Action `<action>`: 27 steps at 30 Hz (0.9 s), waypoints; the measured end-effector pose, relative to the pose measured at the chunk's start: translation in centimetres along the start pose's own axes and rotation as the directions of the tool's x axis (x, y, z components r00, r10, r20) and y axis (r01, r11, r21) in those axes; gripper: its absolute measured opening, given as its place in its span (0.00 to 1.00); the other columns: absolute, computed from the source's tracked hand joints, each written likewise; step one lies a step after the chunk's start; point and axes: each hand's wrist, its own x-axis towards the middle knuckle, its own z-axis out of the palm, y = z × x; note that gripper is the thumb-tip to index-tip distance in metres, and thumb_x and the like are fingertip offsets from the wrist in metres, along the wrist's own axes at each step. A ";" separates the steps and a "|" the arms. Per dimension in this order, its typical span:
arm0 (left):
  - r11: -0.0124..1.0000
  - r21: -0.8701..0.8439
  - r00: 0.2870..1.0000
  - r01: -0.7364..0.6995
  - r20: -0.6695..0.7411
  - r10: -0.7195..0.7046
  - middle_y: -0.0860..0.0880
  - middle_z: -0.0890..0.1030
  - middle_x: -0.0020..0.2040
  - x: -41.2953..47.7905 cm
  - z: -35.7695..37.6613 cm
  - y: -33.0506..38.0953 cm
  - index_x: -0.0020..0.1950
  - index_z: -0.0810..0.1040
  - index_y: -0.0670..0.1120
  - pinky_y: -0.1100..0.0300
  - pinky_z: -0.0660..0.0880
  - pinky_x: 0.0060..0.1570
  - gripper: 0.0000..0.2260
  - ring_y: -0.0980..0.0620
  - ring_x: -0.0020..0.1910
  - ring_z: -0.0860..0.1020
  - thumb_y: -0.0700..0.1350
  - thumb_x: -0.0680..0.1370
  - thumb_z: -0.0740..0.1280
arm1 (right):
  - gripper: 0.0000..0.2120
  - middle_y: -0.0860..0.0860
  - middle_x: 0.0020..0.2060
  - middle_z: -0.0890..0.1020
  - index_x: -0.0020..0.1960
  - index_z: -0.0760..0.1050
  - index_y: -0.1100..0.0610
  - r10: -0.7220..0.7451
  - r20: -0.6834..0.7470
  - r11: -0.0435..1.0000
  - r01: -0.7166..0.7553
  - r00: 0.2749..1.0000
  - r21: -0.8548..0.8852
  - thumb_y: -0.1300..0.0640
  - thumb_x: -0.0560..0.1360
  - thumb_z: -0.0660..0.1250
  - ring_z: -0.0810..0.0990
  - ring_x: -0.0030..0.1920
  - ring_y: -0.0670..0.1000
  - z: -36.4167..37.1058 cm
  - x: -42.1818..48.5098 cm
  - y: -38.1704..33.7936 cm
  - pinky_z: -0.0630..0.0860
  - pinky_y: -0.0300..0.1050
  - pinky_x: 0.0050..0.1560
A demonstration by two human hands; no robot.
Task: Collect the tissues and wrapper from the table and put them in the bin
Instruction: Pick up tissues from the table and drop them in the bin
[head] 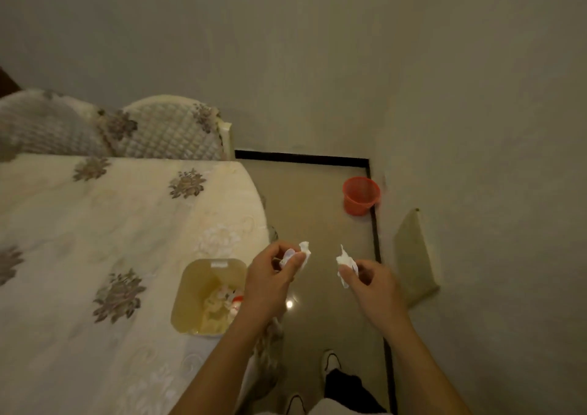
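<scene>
My left hand (270, 278) is closed around crumpled white tissue (301, 253), held over the floor just past the table's right edge. My right hand (371, 283) pinches another crumpled white tissue (344, 263) beside it. A red mesh bin (360, 195) stands on the floor in the far corner, well beyond both hands. The table (111, 224) with a cream floral cloth lies to the left. I cannot tell whether a wrapper is among what I hold.
A yellowish plastic container (208, 297) with scraps inside sits near the table's right edge. Two quilted chairs (168, 129) stand behind the table. Walls close in ahead and on the right; a narrow strip of shiny floor (317, 217) leads to the bin. My feet show below.
</scene>
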 end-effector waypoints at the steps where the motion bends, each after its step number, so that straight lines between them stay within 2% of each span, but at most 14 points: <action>1: 1.000 -0.020 0.999 0.004 -0.045 -0.005 0.53 0.82 0.40 0.3 -0.7 0.0 0.41 0.79 0.52 0.61 0.79 0.35 0.04 0.53 0.38 0.81 0.48 0.77 0.70 | 0.11 0.45 0.34 0.83 0.41 0.80 0.47 -0.023 0.049 1.000 0.023 0.999 -0.005 0.41 0.75 0.67 0.80 0.34 0.46 0.7 1.2 -0.6 0.73 0.36 0.31; 3: 1.000 -0.019 0.987 0.015 -0.161 -0.018 0.56 0.82 0.41 0.7 -2.4 -0.2 0.43 0.79 0.52 0.63 0.78 0.36 0.03 0.57 0.38 0.80 0.48 0.76 0.70 | 0.10 0.47 0.33 0.83 0.42 0.80 0.46 -0.070 0.157 0.996 0.078 0.985 -0.039 0.41 0.76 0.66 0.81 0.35 0.47 2.2 3.6 -1.9 0.75 0.38 0.32; 5: 0.999 0.022 0.958 0.038 -0.284 -0.030 0.57 0.82 0.41 0.7 -4.4 -0.5 0.44 0.80 0.53 0.61 0.79 0.38 0.02 0.57 0.39 0.80 0.48 0.76 0.71 | 0.09 0.46 0.32 0.82 0.43 0.80 0.45 -0.127 0.264 0.985 0.154 0.956 -0.082 0.42 0.77 0.66 0.80 0.34 0.43 3.8 5.6 -3.6 0.73 0.33 0.29; 7: 0.996 0.075 0.925 0.050 -0.380 -0.018 0.57 0.82 0.40 0.2 -6.4 -0.9 0.44 0.81 0.53 0.66 0.77 0.38 0.02 0.58 0.39 0.80 0.49 0.76 0.71 | 0.10 0.43 0.30 0.80 0.44 0.80 0.46 -0.203 0.351 0.960 0.256 0.914 -0.111 0.42 0.77 0.66 0.79 0.32 0.39 5.5 7.2 -5.3 0.70 0.32 0.26; 9: 0.983 0.160 0.892 0.086 -0.452 -0.005 0.57 0.82 0.41 -0.6 -8.2 -1.3 0.44 0.80 0.54 0.68 0.76 0.39 0.01 0.59 0.41 0.80 0.49 0.75 0.71 | 0.08 0.44 0.32 0.81 0.47 0.79 0.46 -0.286 0.425 0.915 0.377 0.859 -0.146 0.43 0.77 0.65 0.79 0.33 0.43 7.3 8.1 -6.8 0.74 0.39 0.29; 11: 0.958 0.252 0.867 0.133 -0.499 0.011 0.56 0.80 0.44 -1.4 -9.7 -1.8 0.46 0.80 0.54 0.65 0.76 0.42 0.02 0.59 0.44 0.79 0.48 0.75 0.72 | 0.08 0.44 0.36 0.81 0.55 0.74 0.44 -0.359 0.495 0.847 0.499 0.791 -0.184 0.43 0.77 0.65 0.79 0.35 0.44 8.9 8.4 -8.0 0.79 0.46 0.34; 14: 0.917 0.339 0.844 0.210 -0.536 0.005 0.56 0.76 0.48 -2.7 -11.1 -2.3 0.50 0.81 0.52 0.63 0.78 0.45 0.05 0.58 0.46 0.78 0.47 0.75 0.73 | 0.09 0.44 0.36 0.79 0.58 0.68 0.43 -0.477 0.589 0.686 0.696 0.652 -0.214 0.44 0.79 0.62 0.77 0.34 0.47 10.8 8.2 -9.3 0.77 0.46 0.32; 16: 0.864 0.434 0.831 0.255 -0.555 0.034 0.57 0.75 0.48 -3.5 -11.4 -2.6 0.52 0.81 0.51 0.65 0.75 0.42 0.06 0.59 0.43 0.76 0.49 0.76 0.72 | 0.08 0.46 0.38 0.80 0.56 0.69 0.45 -0.560 0.623 0.550 0.808 0.546 -0.213 0.45 0.79 0.62 0.76 0.35 0.48 11.9 7.9 -9.8 0.75 0.45 0.32; 18: 0.779 0.561 0.835 0.281 -0.542 0.089 0.56 0.76 0.47 -4.2 -11.4 -2.9 0.52 0.80 0.51 0.67 0.69 0.38 0.07 0.59 0.41 0.73 0.51 0.77 0.70 | 0.07 0.46 0.39 0.79 0.55 0.71 0.47 -0.605 0.647 0.470 0.864 0.464 -0.181 0.46 0.78 0.63 0.76 0.38 0.48 12.7 7.5 -10.2 0.75 0.45 0.33; 20: 0.700 0.654 0.851 0.287 -0.509 0.127 0.53 0.77 0.47 -4.5 -11.2 -3.2 0.53 0.81 0.50 0.63 0.68 0.39 0.08 0.55 0.43 0.74 0.52 0.77 0.70 | 0.07 0.47 0.39 0.80 0.54 0.73 0.49 -0.634 0.657 0.409 0.898 0.407 -0.161 0.48 0.77 0.64 0.76 0.39 0.50 13.4 7.2 -10.3 0.73 0.44 0.33; 23: 0.605 0.735 0.877 0.307 -0.465 0.121 0.51 0.79 0.49 -4.3 -10.7 -3.5 0.56 0.80 0.50 0.56 0.72 0.43 0.12 0.48 0.48 0.76 0.55 0.77 0.68 | 0.08 0.49 0.40 0.78 0.53 0.75 0.52 -0.637 0.663 0.386 0.907 0.394 -0.168 0.50 0.76 0.65 0.76 0.41 0.53 14.0 6.9 -9.9 0.71 0.45 0.33; 25: 0.503 0.781 0.887 0.370 -0.458 0.059 0.52 0.77 0.55 -4.0 -10.2 -3.7 0.61 0.77 0.54 0.54 0.71 0.47 0.16 0.49 0.53 0.75 0.60 0.77 0.65 | 0.12 0.51 0.43 0.75 0.56 0.76 0.52 -0.610 0.683 0.375 0.906 0.402 -0.197 0.47 0.76 0.66 0.74 0.44 0.53 14.3 6.9 -9.5 0.70 0.43 0.36; 27: 0.449 0.791 0.877 0.414 -0.479 0.036 0.53 0.77 0.59 -4.0 -9.9 -3.9 0.64 0.76 0.55 0.52 0.71 0.50 0.18 0.49 0.57 0.74 0.61 0.77 0.63 | 0.16 0.52 0.45 0.74 0.59 0.77 0.51 -0.607 0.684 0.340 0.910 0.405 -0.237 0.45 0.74 0.68 0.73 0.45 0.53 14.4 7.1 -9.2 0.72 0.44 0.39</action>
